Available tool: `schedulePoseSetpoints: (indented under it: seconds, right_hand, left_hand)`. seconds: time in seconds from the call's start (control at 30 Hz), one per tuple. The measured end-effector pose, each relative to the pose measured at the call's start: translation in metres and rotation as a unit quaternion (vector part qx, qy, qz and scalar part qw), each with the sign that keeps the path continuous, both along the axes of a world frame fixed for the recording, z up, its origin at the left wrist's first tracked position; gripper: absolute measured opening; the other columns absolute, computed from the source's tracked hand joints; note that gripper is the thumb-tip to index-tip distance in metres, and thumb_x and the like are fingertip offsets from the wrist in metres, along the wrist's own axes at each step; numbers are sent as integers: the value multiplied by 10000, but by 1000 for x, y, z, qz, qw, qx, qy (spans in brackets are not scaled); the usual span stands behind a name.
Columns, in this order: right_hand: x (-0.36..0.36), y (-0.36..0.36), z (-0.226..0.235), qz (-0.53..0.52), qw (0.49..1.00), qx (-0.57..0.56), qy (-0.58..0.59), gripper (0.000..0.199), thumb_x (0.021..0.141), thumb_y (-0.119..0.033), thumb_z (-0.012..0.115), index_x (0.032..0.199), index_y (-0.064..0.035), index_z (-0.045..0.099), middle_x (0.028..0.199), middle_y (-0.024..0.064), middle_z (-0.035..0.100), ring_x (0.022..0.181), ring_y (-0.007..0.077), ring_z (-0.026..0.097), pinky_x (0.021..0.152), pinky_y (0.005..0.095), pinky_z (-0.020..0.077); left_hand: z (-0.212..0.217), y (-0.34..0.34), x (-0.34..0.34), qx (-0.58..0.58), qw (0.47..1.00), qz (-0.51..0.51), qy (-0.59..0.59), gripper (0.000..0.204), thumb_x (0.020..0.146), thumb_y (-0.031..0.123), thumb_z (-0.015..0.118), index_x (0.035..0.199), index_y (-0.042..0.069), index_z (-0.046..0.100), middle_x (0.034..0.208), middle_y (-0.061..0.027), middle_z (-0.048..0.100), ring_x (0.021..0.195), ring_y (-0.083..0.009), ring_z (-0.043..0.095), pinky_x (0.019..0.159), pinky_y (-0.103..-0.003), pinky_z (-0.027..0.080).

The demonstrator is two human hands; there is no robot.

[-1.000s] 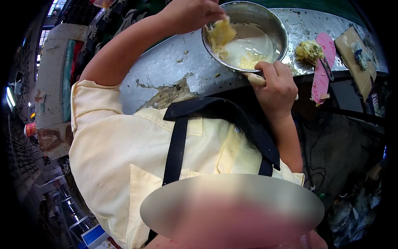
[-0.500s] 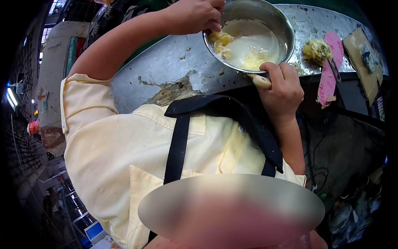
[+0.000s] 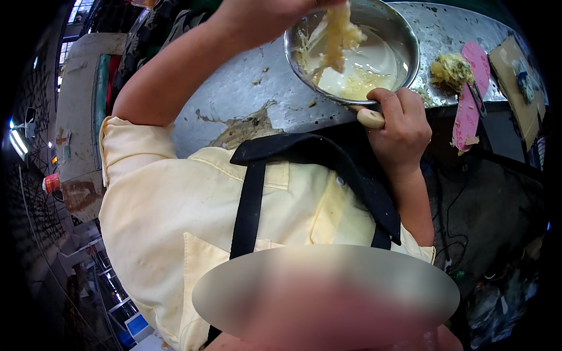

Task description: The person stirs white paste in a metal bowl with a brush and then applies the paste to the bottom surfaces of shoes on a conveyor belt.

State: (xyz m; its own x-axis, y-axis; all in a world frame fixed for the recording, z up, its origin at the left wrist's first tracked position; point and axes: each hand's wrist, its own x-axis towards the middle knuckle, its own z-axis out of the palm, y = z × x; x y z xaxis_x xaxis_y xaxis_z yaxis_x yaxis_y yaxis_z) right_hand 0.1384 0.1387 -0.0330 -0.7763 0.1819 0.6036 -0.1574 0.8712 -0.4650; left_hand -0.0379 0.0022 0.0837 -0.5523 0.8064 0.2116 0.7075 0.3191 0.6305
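Note:
A steel pot [image 3: 411, 64] with whitish liquid [image 3: 374, 55] in it stands on the metal table. My left hand [image 3: 275, 13], partly cut off by the upper edge, is closed on a wet, stringy yellow clump [image 3: 336, 41]. The clump hangs over the pot's left side, its lower end near the liquid. My right hand [image 3: 404, 123] grips the pot at its near rim, beside a short pale handle [image 3: 370, 119]. Its fingertips lie on the rim.
Right of the pot, a yellowish lump [image 3: 452, 70] sits against a pink sole-shaped piece [image 3: 468, 114], with a small dark metal tool [image 3: 476, 99] across it. Beyond lies a cardboard piece [image 3: 508, 88]. The metal table [image 3: 234, 88] has a worn patch [image 3: 243, 130] near my body. Cables [image 3: 453, 228] hang at right.
My left hand has risen from the pot's left rim and moved right, lifting the yellow clump, which now dangles over the pot. My right hand keeps its place.

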Motion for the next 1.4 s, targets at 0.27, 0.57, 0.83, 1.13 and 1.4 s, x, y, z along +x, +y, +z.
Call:
schedulePoseSetpoints:
  seconds: [0.27,0.57,0.83,1.13,1.4]
  right_hand:
    - [0,0,-2,10,1000,11,8,176,693,-241,665,786,-111,591,681,42,467,659,236,528,529,339,425]
    - [-1,0,-3,12,1000,-2,10,178,696,-248,664,778,-115,580,675,39,457,654,234,520,529,337,424]
    - [-2,0,-4,15,1000,5,15,193,704,-267,668,782,-111,584,671,37,453,648,230,517,529,336,420]
    - [-2,0,-5,14,1000,-2,13,178,674,-232,684,773,-117,591,665,40,449,633,230,516,516,340,416]
    - [-4,4,-6,42,998,4,42,156,674,-206,678,766,-114,592,663,44,448,625,230,512,515,335,417]
  left_hand:
    - [-1,-2,-15,-48,995,-5,82,144,832,182,644,747,76,692,771,-25,510,789,-140,494,699,-262,407]
    - [-29,-29,3,-143,927,-268,219,161,730,233,725,845,121,719,861,-32,577,888,-177,535,735,-289,439]
    - [-42,-35,1,-177,952,-250,18,144,691,201,742,794,105,712,873,-29,489,905,-197,444,767,-299,406]
    - [-69,-57,20,-3,972,-185,143,169,701,125,752,772,66,610,943,-94,470,899,-245,472,755,-314,412]
    - [-77,-49,16,175,961,1,212,264,797,306,675,744,65,581,875,-117,489,813,-237,488,759,-332,412]
